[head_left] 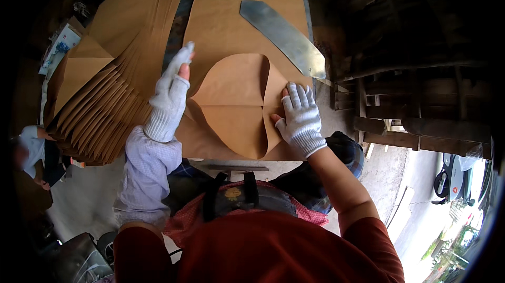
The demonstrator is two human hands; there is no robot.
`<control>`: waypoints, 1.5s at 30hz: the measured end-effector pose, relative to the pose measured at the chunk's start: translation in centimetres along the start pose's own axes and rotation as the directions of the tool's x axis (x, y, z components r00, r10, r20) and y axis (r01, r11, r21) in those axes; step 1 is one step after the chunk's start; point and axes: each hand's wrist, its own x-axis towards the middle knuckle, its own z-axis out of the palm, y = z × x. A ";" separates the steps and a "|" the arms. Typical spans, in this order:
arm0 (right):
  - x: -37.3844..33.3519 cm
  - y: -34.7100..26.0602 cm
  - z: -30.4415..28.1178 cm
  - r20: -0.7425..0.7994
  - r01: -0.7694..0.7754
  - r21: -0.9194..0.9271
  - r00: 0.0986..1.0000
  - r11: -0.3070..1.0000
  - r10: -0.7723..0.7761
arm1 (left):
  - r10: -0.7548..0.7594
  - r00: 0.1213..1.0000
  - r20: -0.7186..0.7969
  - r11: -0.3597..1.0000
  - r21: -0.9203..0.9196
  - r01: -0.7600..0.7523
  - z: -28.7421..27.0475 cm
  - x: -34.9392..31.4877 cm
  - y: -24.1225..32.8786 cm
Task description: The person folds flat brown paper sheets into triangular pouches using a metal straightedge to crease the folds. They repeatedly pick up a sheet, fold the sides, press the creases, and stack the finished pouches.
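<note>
A brown kraft paper bag or sheet (239, 9) lies on the table before me. Its near end is spread into a rounded, folded shape (231, 83) with a crease across the middle. In a white knitted glove with bare fingertips, my right hand (302, 117) rests flat on the right flap, fingers apart. My left hand (171, 88), gloved the same way, is just left of the spread end, edge-on with fingers stretched out and nothing visible in it. Whether it touches the paper I cannot tell. Beyond my right hand, a flat grey metal plate (281, 35) lies slantwise on the paper.
A fanned stack of folded brown paper (102, 117) fills the table's left side. Beside it sits a small white and blue box (66, 41). Another person (36, 149) is at the far left. Wooden racking (415, 77) stands right, with a scooter-like vehicle (455, 180) beyond.
</note>
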 end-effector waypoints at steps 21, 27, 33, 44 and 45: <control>5.8 1.1 2.5 -0.216 0.080 0.116 0.975 0.990 -0.053 | -0.101 0.985 0.139 0.422 0.903 -0.085 4.8 -6.4 -8.1; 11.5 7.2 1.4 -0.372 -0.281 0.060 0.884 0.958 0.282 | -0.161 0.975 0.153 0.376 0.923 -0.083 3.2 -6.9 -7.2; 11.5 12.5 0.2 0.136 -0.561 0.025 0.822 0.827 0.553 | -0.169 0.919 0.356 0.540 0.814 -0.216 4.0 -3.9 -7.2; 10.1 12.3 0.6 -0.173 -0.109 0.768 0.913 0.631 0.368 | -0.215 0.952 0.220 0.450 0.887 -0.103 7.7 -0.9 -7.6; 8.7 13.2 1.3 -0.088 -0.084 0.810 0.961 0.581 0.261 | -0.223 0.957 0.186 0.431 0.899 -0.074 8.4 -0.7 -7.8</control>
